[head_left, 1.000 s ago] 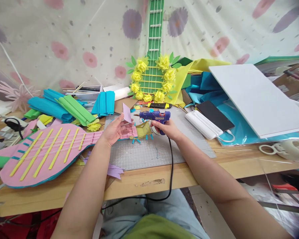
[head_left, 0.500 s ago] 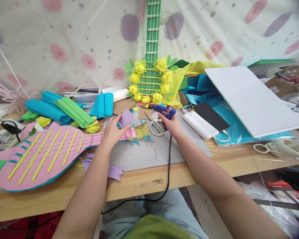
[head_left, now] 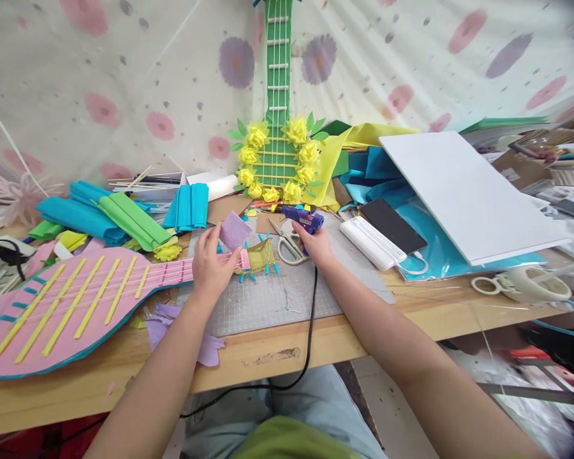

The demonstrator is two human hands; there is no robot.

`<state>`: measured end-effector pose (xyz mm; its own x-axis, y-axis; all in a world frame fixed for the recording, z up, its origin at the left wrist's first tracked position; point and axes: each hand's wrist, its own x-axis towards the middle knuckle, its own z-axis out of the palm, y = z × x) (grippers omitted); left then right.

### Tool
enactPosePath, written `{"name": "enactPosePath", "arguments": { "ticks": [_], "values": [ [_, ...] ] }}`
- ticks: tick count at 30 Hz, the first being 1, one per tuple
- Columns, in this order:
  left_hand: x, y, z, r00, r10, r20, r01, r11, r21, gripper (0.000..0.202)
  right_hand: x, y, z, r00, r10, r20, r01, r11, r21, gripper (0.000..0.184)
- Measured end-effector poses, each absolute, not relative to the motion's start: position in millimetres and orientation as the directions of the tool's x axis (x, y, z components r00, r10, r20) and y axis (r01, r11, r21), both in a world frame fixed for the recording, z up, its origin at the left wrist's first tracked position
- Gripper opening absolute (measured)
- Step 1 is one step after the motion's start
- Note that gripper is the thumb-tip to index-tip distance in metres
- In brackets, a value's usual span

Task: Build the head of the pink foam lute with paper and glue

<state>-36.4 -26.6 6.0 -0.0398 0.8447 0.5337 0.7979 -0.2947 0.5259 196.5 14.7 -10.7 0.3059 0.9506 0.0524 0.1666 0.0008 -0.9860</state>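
My left hand [head_left: 213, 262] pinches a small square of purple crepe paper [head_left: 235, 231] above the neck of the pink paper guitar [head_left: 88, 299]. That guitar lies flat, with yellow strips across its body and a blue edge. At its head is an olive-coloured piece [head_left: 261, 255] with blue pegs sticking out. My right hand [head_left: 313, 242] grips a blue hot glue gun [head_left: 302, 218], its nozzle pointing left, and a black cord [head_left: 310, 319] runs down from it. Scissors [head_left: 289, 250] lie on the cutting mat just left of my right hand.
A green paper guitar [head_left: 278, 83] with yellow flowers stands upright at the back. Blue and green crepe rolls [head_left: 134, 220] lie left. To the right are a white power strip [head_left: 373, 242], a tilted white board [head_left: 469, 191] and a tape roll [head_left: 545, 284]. Purple scraps [head_left: 205, 350] lie at the front.
The view has swung slightly right, so everything sits further left in it. The purple paper in my left hand has turned a little. My right hand still holds the glue gun.
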Motion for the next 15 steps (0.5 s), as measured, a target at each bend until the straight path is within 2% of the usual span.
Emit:
{"name": "enactPosePath", "arguments": {
  "ticks": [6, 8, 13, 15],
  "values": [
    [-55, -21, 12, -0.014, 0.872, 0.489, 0.854, -0.244, 0.46, 0.058, 198, 19, -16, 0.321, 0.946, 0.052, 0.116, 0.016, -0.993, 0.044],
    [-61, -12, 20, 0.003, 0.913, 0.407, 0.871, -0.203, 0.448, 0.061, 198, 20, -17, 0.317, 0.947, 0.05, 0.11, 0.016, -0.994, 0.044],
    [-65, 19, 37, 0.044, 0.994, 0.096, 0.893, -0.083, 0.443, 0.085, 196, 18, -15, 0.328, 0.943, 0.05, 0.131, 0.007, -0.991, 0.047],
    [-63, 31, 38, 0.075, 0.997, 0.034, 0.901, -0.082, 0.425, 0.085, 195, 16, -13, 0.327, 0.944, 0.049, 0.13, 0.006, -0.991, 0.048]
  ]
}}
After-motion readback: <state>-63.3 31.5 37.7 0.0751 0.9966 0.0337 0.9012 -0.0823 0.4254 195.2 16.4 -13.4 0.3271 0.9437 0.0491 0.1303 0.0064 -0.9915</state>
